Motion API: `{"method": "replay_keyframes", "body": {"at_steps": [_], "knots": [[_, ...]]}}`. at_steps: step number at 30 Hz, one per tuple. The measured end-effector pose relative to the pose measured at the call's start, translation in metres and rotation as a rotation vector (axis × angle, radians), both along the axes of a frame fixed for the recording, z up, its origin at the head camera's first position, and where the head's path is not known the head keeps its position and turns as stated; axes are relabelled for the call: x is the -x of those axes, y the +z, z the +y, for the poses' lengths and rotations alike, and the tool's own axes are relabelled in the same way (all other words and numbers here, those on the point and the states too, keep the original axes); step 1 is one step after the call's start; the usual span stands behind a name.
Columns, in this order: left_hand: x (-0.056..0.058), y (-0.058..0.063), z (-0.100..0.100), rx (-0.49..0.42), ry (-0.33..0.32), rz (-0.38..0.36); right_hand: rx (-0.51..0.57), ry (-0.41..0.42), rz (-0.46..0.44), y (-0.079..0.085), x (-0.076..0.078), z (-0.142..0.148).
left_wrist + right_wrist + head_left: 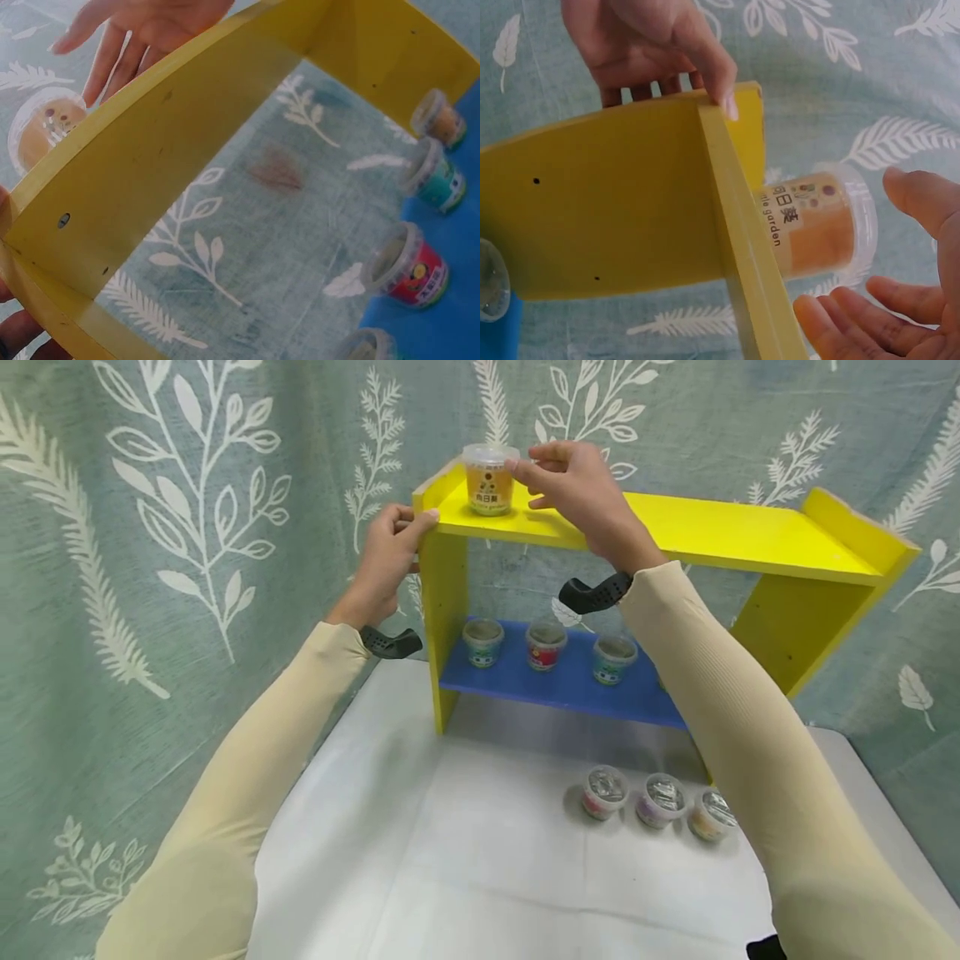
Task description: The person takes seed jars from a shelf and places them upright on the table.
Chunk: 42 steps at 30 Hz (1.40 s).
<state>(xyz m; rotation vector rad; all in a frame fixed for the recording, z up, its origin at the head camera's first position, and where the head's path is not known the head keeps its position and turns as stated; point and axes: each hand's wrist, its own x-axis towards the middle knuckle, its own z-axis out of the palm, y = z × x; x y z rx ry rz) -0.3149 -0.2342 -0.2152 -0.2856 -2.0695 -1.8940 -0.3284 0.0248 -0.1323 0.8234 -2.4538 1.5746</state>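
Note:
An orange-labelled clear plastic cup [489, 485] with a lid stands upright near the left end of the top board of a yellow shelf [720, 531]. Beside it, on the right, my right hand [577, 489] has its thumb and fingers spread. In the right wrist view a gap shows between those fingers [862, 319] and the cup [821, 225]. My left hand [386, 560] grips the shelf's upper left side panel, thumb on the front edge and fingers behind. The left wrist view shows only the left fingertips, at its lower left edge.
On the blue lower board [517, 689] several cups stand in a row, including a red-labelled cup [546, 646]. Three cups with silvery tops, one a pinkish cup [605, 792], stand on the white table [465, 860] in front. A patterned green curtain [300, 468] hangs behind.

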Motion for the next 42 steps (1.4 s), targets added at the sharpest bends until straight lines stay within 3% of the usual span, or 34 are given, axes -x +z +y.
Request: {"method": "replay_keyframes", "body": {"at_steps": [22,32,42], "knots": [[0.002,0.005,0.009,0.021,-0.003,-0.01,-0.03,-0.015,-0.053,0.005,0.018,-0.017],[0.0,0.005,0.005,0.024,0.001,-0.005,0.042,0.011,-0.053,0.004,0.015,-0.017],[0.0,0.002,0.0,0.034,0.023,-0.003,0.042,0.031,-0.005,0.002,0.005,-0.015]]}}
